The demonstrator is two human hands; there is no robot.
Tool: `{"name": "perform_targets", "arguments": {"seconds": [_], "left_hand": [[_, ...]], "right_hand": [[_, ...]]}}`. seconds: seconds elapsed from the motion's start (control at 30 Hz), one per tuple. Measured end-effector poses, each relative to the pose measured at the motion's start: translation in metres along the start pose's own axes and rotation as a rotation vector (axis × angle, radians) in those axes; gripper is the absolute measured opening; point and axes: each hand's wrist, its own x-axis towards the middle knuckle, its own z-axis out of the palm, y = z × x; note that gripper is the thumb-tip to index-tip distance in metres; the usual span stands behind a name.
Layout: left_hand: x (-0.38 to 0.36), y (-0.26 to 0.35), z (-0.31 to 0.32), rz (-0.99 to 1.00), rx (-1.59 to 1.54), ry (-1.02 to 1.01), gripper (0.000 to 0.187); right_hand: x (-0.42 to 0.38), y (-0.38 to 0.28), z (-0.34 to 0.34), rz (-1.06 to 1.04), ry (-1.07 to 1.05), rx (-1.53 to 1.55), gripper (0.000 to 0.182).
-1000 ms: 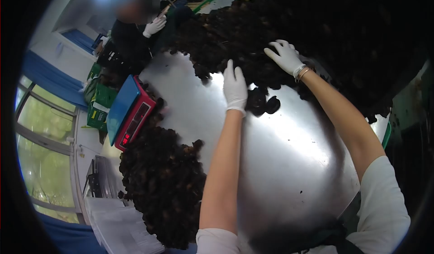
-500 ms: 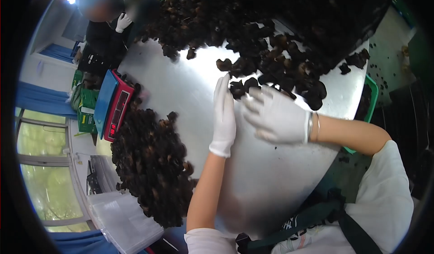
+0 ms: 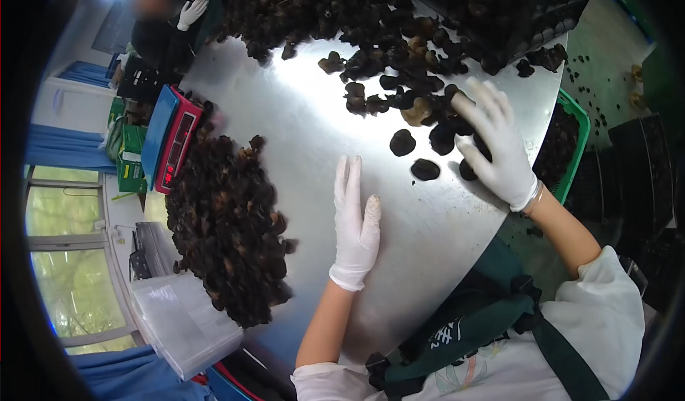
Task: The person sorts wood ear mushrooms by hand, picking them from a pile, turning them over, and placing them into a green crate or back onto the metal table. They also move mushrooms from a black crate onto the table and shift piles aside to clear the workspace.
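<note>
My left hand [image 3: 355,222], in a white glove, is over the bare middle of the metal table [image 3: 307,137]. Its thumb is apart from the fingers and it holds nothing. My right hand [image 3: 496,144], gloved too, has its fingers spread over a few dark, mushroom-like pieces [image 3: 442,138] on the right side. Some of those pieces are partly hidden under it. Loose dark pieces [image 3: 426,170] lie between the hands, below a large dark heap [image 3: 321,8] at the back. A second heap [image 3: 228,230] covers the table's left side.
A red and blue scale [image 3: 171,140] stands by the left heap. A green-rimmed basket [image 3: 581,140] with dark pieces is beyond the right edge. A black crate [image 3: 549,23] stands at the back right. Plastic bags [image 3: 185,322] lie lower left. Another person's gloved hand [image 3: 192,11] shows upper left.
My right hand has moved right, away from my left hand, and its fingers have spread. My left thumb has opened outward. Several dark pieces now lie apart on the metal, nearer me.
</note>
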Motion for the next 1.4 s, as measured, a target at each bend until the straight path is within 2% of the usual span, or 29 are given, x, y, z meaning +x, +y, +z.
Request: {"name": "perform_targets", "arguments": {"seconds": [0.03, 0.1, 0.13, 0.23, 0.3, 0.33, 0.37, 0.4, 0.47, 0.57, 0.63, 0.7, 0.77, 0.83, 0.87, 0.9, 0.97, 1.0, 1.03, 1.07, 1.1, 1.13, 1.17, 1.2, 1.23, 1.27, 1.3, 1.37, 1.4], "left_hand": [[-0.005, 0.002, 0.002, -0.011, 0.001, -0.007, 0.060], [-0.012, 0.007, 0.006, -0.030, 0.004, -0.020, 0.061], [-0.016, 0.008, 0.006, -0.025, 0.000, -0.001, 0.060], [-0.024, 0.004, 0.002, -0.015, 0.006, 0.055, 0.058], [-0.031, 0.001, -0.004, -0.029, 0.032, 0.083, 0.057], [-0.035, -0.001, -0.007, -0.041, 0.021, 0.112, 0.056], [-0.037, -0.004, -0.010, -0.049, -0.010, 0.126, 0.055], [-0.039, -0.007, -0.014, -0.055, -0.041, 0.140, 0.055], [-0.044, -0.014, -0.016, -0.091, -0.187, 0.200, 0.054], [-0.052, -0.015, -0.025, -0.146, -0.281, 0.270, 0.052], [-0.064, -0.017, -0.038, -0.156, -0.197, 0.254, 0.051], [-0.080, -0.015, -0.048, -0.171, -0.056, 0.227, 0.051], [-0.097, -0.015, -0.048, -0.194, 0.014, 0.285, 0.044], [-0.113, -0.011, -0.046, -0.221, 0.071, 0.284, 0.041], [-0.116, -0.002, -0.045, -0.281, 0.115, 0.262, 0.040], [-0.119, 0.006, -0.042, -0.257, 0.127, 0.217, 0.041], [-0.120, 0.021, -0.032, -0.192, 0.144, 0.137, 0.045], [-0.119, 0.029, -0.025, -0.131, 0.210, 0.069, 0.048], [-0.117, 0.036, -0.017, -0.071, 0.274, 0.005, 0.052], [-0.112, 0.043, -0.009, 0.007, 0.339, 0.002, 0.050], [-0.114, 0.044, -0.004, 0.008, 0.363, -0.008, 0.048], [-0.116, 0.042, 0.000, 0.012, 0.388, -0.019, 0.046], [-0.118, 0.041, 0.002, 0.016, 0.415, -0.031, 0.044], [-0.116, 0.037, -0.001, 0.043, 0.415, 0.019, 0.039], [-0.115, 0.037, -0.010, -0.038, 0.436, 0.012, 0.034], [-0.114, 0.032, -0.018, -0.118, 0.383, 0.099, 0.036], [-0.113, 0.026, -0.026, -0.198, 0.331, 0.182, 0.037], [-0.110, 0.020, -0.038, -0.204, 0.363, 0.296, 0.050], [-0.112, 0.014, -0.038, -0.227, 0.358, 0.312, 0.063]], "right_hand": [[-0.005, -0.004, 0.009, 0.119, -0.006, -0.129, 0.059], [-0.013, -0.025, 0.007, 0.043, -0.326, 0.023, 0.059], [-0.024, -0.040, 0.012, -0.086, -0.424, -0.058, 0.059], [-0.033, -0.073, 0.015, -0.350, -0.348, 0.311, 0.044], [-0.013, -0.049, 0.023, -0.325, -0.315, 0.361, 0.033], [0.002, -0.031, 0.025, -0.154, -0.280, 0.315, 0.028], [0.024, -0.019, 0.029, -0.116, -0.104, 0.066, 0.025], [0.044, -0.004, 0.040, -0.070, 0.040, 0.033, 0.022], [0.053, 0.028, 0.054, -0.157, -0.083, -0.120, 0.016], [0.054, 0.024, 0.022, -0.219, -0.003, 0.032, 0.015], [0.037, 0.027, -0.017, -0.116, 0.125, 0.094, 0.011], [-0.001, 0.056, -0.044, 0.241, 0.325, 0.231, 0.013], [-0.041, 0.112, -0.065, 0.346, 0.464, -0.144, 0.021], [-0.061, 0.101, -0.072, 0.325, 0.377, -0.500, 0.028], [-0.066, 0.087, -0.069, 0.221, 0.327, -0.374, 0.027], [-0.070, 0.069, -0.058, 0.315, 0.289, -0.016, 0.028], [-0.069, 0.018, -0.043, 0.444, 0.030, 0.194, 0.026], [-0.058, -0.008, -0.036, 0.439, -0.120, 0.266, 0.029], [-0.051, -0.024, -0.024, 0.525, -0.189, 0.424, 0.039], [-0.051, -0.032, -0.004, 0.500, -0.158, 0.503, 0.048], [-0.037, -0.046, 0.001, 0.346, -0.221, 0.289, 0.053], [-0.032, -0.048, 0.014, 0.185, -0.223, 0.140, 0.050], [-0.030, -0.046, 0.020, 0.182, -0.274, 0.220, 0.047], [-0.028, -0.043, 0.025, 0.179, -0.322, 0.298, 0.044], [-0.025, -0.043, 0.026, 0.172, -0.375, 0.374, 0.041], [-0.023, -0.046, 0.017, 0.234, -0.434, 0.576, 0.032], [-0.026, -0.050, 0.013, 0.256, -0.435, 0.667, 0.031], [-0.033, -0.049, 0.007, 0.294, -0.423, 0.845, 0.030], [-0.036, -0.042, 0.009, 0.227, -0.326, 0.733, 0.029]]}}
